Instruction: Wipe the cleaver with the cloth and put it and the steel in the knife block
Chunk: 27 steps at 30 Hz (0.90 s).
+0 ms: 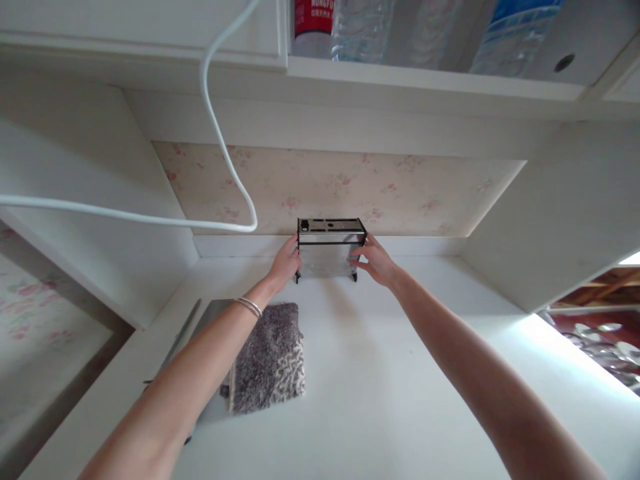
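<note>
A small see-through box [325, 259] with a black-edged, silvery top and short dark feet stands at the back of the white desk, close to the wall; its exact kind I cannot make out. My left hand [286, 262] grips its left side, the fingers partly hidden behind the edge. On the opposite side my right hand [374, 260] holds it, with thumb and fingers against the side wall. Below my left forearm lies a folded, shaggy grey-brown cloth [270, 360], on top of a flat grey object [213, 313] that my arm partly covers.
A white cable [220, 133] hangs in front on the left. Overhead, a shelf [430, 73] holds plastic bottles, one with a red label [313, 17]. Side panels [560, 193] close in the desk left and right. Flowered wallpaper [340, 190] covers the back.
</note>
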Tool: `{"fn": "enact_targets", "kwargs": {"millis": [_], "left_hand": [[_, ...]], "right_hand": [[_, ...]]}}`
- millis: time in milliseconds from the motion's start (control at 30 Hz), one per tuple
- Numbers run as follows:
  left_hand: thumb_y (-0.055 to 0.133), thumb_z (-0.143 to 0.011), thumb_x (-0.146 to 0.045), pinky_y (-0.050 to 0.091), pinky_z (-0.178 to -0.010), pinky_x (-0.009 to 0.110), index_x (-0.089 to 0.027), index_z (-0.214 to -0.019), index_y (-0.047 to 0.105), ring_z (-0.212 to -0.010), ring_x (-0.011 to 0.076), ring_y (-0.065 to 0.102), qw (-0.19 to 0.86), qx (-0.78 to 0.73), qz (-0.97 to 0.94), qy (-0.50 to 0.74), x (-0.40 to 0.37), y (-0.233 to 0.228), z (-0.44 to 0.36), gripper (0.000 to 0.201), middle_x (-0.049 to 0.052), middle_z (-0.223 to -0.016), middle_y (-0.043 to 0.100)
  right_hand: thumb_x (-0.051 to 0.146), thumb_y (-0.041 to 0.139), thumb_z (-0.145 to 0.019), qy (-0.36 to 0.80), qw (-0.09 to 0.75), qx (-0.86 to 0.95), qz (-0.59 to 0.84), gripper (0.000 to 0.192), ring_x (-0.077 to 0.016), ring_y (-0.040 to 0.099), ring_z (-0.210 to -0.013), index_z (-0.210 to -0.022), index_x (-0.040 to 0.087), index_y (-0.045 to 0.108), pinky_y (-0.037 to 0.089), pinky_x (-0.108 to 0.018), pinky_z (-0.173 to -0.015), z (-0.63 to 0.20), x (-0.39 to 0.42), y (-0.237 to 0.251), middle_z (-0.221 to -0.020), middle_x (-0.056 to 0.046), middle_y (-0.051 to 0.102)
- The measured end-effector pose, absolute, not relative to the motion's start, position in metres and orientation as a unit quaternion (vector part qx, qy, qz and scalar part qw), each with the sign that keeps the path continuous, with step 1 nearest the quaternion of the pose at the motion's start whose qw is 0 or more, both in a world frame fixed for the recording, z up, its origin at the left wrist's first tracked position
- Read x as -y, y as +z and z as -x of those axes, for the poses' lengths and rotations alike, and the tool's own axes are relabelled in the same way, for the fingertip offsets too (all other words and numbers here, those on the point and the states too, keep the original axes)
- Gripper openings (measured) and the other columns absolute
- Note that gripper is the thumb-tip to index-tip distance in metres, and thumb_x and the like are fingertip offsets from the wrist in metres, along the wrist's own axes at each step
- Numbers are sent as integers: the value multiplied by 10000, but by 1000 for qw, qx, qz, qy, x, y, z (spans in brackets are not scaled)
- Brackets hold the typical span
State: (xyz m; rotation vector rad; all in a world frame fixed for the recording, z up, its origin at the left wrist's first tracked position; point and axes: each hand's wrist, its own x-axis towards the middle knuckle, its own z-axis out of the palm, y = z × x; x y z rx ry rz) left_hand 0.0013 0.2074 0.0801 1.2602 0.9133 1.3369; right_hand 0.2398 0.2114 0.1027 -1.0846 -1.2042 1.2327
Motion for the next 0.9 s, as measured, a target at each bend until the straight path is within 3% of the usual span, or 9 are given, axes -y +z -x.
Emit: {"fn": "enact_targets", "kwargs": {"millis": [133,367,667,767,900], "left_hand": [[499,-533,11,234,-1125,416,-272,-1340,450,-1342,246,362,518,-370,-527,563,-218,74,0,857,20,-1473,380],[491,-508,23,248,-1120,375,-255,-1326,454,-1353,242,340,517,-359,-525,573,-236,69,6,864,22,-1489,355],[518,-532,20,288,-1093,374,-256,-1327,441,-1377,258,291,503,-404,-536,544,-230,77,6,844,38,-1499,329],[518,-580,-7,376,-1007,362,-214,-1215,525,-1290,257,430,440,-474,-529,549,-211,83,12,668,82,-1406,455],[574,-698,-166,465,-818,340,-208,-960,618,-940,231,640,347,-552,-506,565,-155,76,33,269,64,-956,691]], "right_hand": [[122,600,-596,520,527,507,441,578,-249,502,-1111,-1122,344,508,553,-387,-747,-239,-220,96,-1283,11,504],[135,607,-596,539,519,511,423,621,-246,513,-1105,-1154,379,487,575,-400,-723,-237,-230,93,-1287,23,498],[146,636,-597,532,519,485,462,752,-251,500,-1123,-1263,427,431,489,-441,-830,-242,-227,84,-1283,-1,508],[214,669,-622,533,505,430,525,729,-258,472,-1168,-1277,409,415,469,-453,-846,-236,-207,64,-1315,-20,486],[325,699,-674,674,383,361,518,612,-267,511,-1127,-1234,338,452,510,-421,-752,-210,-152,27,-1281,-66,523]]}}
